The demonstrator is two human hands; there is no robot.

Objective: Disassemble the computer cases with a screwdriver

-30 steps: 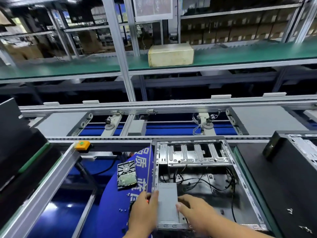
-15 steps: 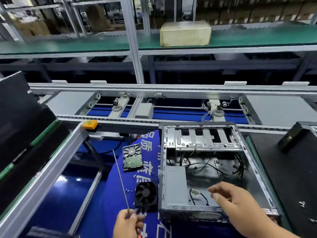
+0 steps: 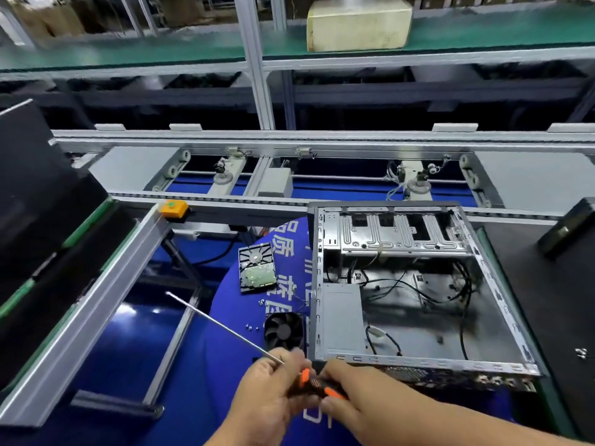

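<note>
Between both hands [image 3: 309, 394], screwdriver [image 3: 225, 329]

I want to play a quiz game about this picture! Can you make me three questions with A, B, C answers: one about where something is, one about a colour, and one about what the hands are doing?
1. Where is the black fan?
A. inside the case
B. on the blue mat, left of the case
C. on the green shelf

2. What colour is the screwdriver handle?
A. orange and black
B. yellow
C. green

3. What are the hands doing?
A. resting flat
B. lifting the case
C. both holding the screwdriver

Answers:
1 B: the fan lies beside the computer case.
2 A: the screwdriver shows it.
3 C: the left hand and right hand grip it.
</note>
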